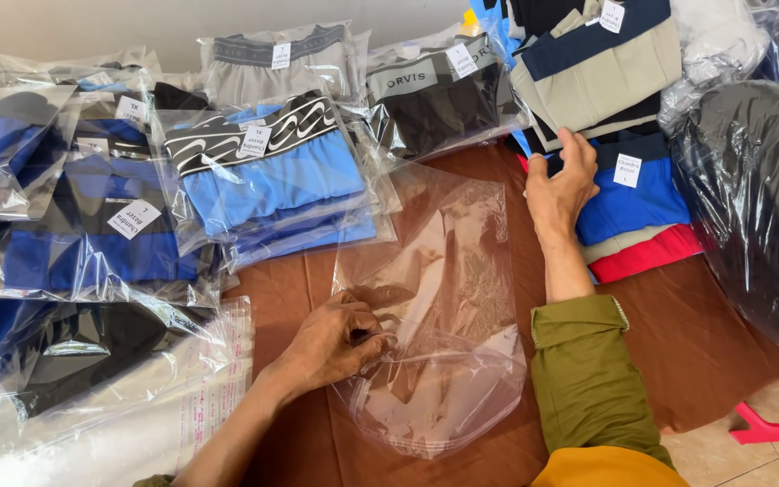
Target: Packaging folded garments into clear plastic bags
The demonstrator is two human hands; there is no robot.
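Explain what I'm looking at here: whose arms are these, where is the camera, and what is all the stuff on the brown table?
This is one picture, taken by a camera worn on a person's head, looking down at their own two bare hands. No machine is involved.

The left hand pinches the open mouth of an empty clear plastic bag lying on the brown table. The right hand, on an arm in an olive-green sleeve, reaches to a stack of folded unbagged garments in blue, cream and red and touches its edge.

Along the left and far side lie clear bags already holding folded blue and black garments, each with a small white tag. At the right sits a large dark plastic-wrapped bundle.
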